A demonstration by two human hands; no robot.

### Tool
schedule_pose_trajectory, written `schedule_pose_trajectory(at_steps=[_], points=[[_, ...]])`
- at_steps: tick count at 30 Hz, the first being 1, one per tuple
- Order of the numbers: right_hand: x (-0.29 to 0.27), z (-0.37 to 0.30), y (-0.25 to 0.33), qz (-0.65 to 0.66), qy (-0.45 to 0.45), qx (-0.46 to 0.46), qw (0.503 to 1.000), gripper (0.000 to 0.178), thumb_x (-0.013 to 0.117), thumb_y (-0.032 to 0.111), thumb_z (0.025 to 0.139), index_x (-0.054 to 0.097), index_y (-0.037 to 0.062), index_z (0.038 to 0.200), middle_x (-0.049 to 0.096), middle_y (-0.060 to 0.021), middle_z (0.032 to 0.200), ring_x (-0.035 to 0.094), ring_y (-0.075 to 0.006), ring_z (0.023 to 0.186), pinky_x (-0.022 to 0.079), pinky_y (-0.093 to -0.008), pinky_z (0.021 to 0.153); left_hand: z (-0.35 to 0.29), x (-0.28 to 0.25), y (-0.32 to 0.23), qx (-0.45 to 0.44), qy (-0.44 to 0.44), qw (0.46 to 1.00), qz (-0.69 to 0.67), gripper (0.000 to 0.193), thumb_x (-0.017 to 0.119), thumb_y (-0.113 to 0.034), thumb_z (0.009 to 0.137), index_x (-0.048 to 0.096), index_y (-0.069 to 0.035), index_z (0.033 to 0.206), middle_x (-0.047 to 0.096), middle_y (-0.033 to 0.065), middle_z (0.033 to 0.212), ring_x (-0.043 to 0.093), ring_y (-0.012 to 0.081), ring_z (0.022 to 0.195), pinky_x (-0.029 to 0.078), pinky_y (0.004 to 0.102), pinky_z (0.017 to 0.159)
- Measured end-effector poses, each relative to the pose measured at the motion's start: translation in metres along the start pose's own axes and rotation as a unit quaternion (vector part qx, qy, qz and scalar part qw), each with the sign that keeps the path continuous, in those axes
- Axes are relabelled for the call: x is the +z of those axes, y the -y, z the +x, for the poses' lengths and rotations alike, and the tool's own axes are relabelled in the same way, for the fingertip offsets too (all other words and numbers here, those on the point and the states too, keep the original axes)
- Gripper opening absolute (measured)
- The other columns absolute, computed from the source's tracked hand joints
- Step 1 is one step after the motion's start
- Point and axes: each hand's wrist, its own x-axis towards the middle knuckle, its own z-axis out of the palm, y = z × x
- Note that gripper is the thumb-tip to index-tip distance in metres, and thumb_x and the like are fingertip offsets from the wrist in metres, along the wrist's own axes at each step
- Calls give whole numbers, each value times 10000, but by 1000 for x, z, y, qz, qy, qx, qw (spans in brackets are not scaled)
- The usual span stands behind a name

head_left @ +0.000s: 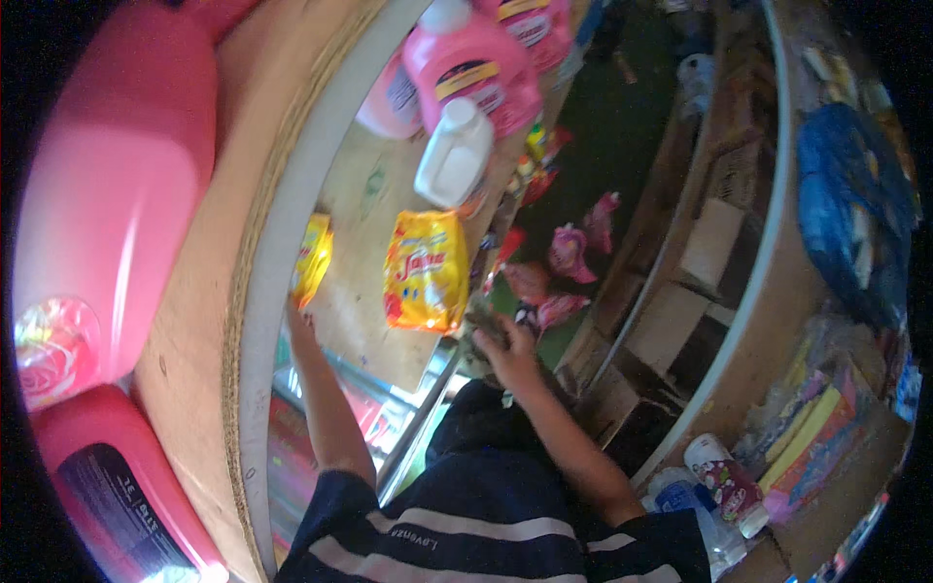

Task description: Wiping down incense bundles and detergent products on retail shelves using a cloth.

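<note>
My right hand (507, 350) is closed on a crumpled grey-green cloth (476, 340), just in front of the wooden shelf board's right edge. Beside it, a full yellow-and-red bag (426, 272) stands on the board (360, 185). Over on the left, my left hand (301, 319) is at the lower end of a second yellow bag (314, 255), which leans at a tilt. The pale shelf edge cuts off part of that bag and hides my left fingers, so their grip does not show.
Behind the bags are a white jug (455, 155) and pink jugs (471, 68). Large pink bottles (117, 194) fill the near left, past a thick shelf edge (258, 291). Pink packets (570, 253) lie lower right. At right are a blue plastic bag (850, 204) and a can (724, 484).
</note>
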Motion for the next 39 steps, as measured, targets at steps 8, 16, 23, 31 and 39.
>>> schedule_pose_trajectory(at_steps=[8, 16, 23, 31, 39], points=[[-5, -1, 36, 116, 74, 44, 990, 345, 625, 213, 864, 550, 4, 1128, 645, -92, 1024, 607, -162, 951, 458, -297, 855, -14, -37, 13, 200, 78, 944, -252, 339, 607, -66, 781, 513, 39, 1089, 542, 140, 1055, 542, 282, 1002, 495, 405, 844], [-8, 7, 35, 148, 31, -10, 989, 459, 657, 282, 841, 535, -30, 1154, 634, -121, 1010, 590, -160, 932, 465, -303, 821, -97, -44, -35, 120, 359, 842, -384, 599, 631, -117, 693, 455, -5, 1254, 539, 147, 1195, 511, 318, 1119, 409, 478, 957], [22, 1, 87, 273, 32, -1, 961, 416, 537, 283, 937, 491, -22, 1216, 576, -91, 1076, 530, -145, 998, 424, -275, 857, -175, -34, -37, 40, 503, 759, -412, 577, 542, -287, 781, 442, -36, 1291, 512, 150, 1261, 509, 289, 1149, 423, 483, 967], [-22, 15, 91, 488, -88, 50, 867, 306, 408, 251, 977, 460, 45, 1197, 574, -104, 1102, 603, -202, 958, 503, -336, 838, -313, 51, -50, -148, 553, 686, -449, 820, 372, -686, 836, 324, -102, 1409, 403, 123, 1404, 412, 342, 1255, 277, 562, 1048], [-61, 42, 113, -76, -213, -231, 946, 257, 564, 149, 883, 557, 28, 1109, 549, -161, 1108, 526, -297, 1032, 401, -376, 904, -314, 58, -1, -305, 550, 639, -443, 753, 435, -650, 834, 394, -115, 1362, 478, 130, 1340, 459, 358, 1211, 323, 580, 1012]])
